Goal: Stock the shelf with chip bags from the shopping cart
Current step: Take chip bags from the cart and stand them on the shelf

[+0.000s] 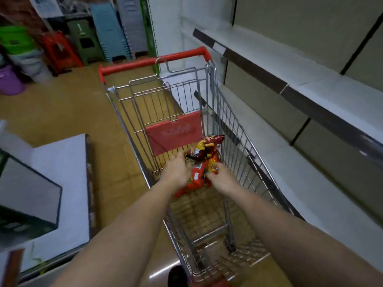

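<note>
While both bare arms are stretched down into the shopping cart (209,112) at the centre of the frame, the left hand (177,169) is seen with its fingers loosely spread and its palm turned toward the chip bags (199,175); it is laid against the left edge of the red bags, though a firm grasp cannot be confirmed because of blur. The right hand (220,176) is curled, with its fingertips pinched on the right edge of the nearer red bag.

The chip bags are piled between the two hands, toward the far end of the cart basket, just below the red child-seat flap (174,134). A darker red bag with yellow print (207,149) is propped above the hands, apart from the right hand and just beside the left fingertips. The near part of the basket floor is bare wire.

The cart's red handle (153,60) is seen at the upper centre. Pale shelves (310,94) are ranged along the right of the frame, just beside the cart. Stacked plastic stools (60,50) are visible in the upper left, and a dark box (27,204) is set on a white surface at the lower left.
</note>
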The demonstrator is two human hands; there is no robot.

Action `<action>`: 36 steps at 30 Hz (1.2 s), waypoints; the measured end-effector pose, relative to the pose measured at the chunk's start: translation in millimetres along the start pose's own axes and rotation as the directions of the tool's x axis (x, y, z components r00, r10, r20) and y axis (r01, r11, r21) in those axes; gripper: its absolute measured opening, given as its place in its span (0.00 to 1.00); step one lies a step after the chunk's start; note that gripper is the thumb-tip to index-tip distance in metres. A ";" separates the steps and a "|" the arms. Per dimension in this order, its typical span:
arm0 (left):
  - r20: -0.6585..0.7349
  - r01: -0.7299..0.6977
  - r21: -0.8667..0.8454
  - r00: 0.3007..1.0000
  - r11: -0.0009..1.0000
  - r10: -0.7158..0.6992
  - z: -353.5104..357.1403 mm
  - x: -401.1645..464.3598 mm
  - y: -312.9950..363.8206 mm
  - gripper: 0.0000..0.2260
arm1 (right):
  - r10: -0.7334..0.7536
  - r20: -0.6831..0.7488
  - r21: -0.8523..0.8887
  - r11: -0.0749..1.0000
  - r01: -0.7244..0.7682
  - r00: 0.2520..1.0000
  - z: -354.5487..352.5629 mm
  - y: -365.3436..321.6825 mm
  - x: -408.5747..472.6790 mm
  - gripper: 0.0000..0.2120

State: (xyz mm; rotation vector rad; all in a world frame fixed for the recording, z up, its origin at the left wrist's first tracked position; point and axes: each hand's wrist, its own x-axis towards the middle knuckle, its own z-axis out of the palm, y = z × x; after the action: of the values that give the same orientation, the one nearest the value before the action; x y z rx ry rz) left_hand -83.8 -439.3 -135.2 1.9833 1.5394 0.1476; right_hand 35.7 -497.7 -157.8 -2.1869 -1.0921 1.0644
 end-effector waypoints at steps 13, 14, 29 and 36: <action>0.268 0.184 0.000 0.947 0.983 -0.178 65.8 133.6 -68.0 0.21 | 0.408 0.215 0.414 0.785 -0.461 0.887 95.2 57.1 169.7 0.28; 0.289 0.192 0.003 0.939 0.981 -0.185 71.0 139.0 -70.9 0.22 | 0.412 0.212 0.438 0.771 -0.463 0.886 100.3 54.3 175.0 0.31; 0.349 0.180 0.236 0.901 0.955 -0.256 93.6 172.6 -91.7 0.33 | -0.011 0.401 -0.442 0.873 0.204 0.916 85.0 46.9 224.2 0.35; 0.300 0.280 0.251 0.888 0.927 -0.349 97.5 175.3 -112.1 0.29 | 0.089 0.635 -0.473 0.830 0.295 0.767 163.9 98.5 214.2 0.52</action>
State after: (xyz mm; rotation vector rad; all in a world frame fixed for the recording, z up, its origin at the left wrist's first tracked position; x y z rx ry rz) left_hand -79.4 -304.0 -321.0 1.7531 1.6655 -0.4817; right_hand 29.9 -368.1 -413.9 -2.1517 -2.0297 1.6737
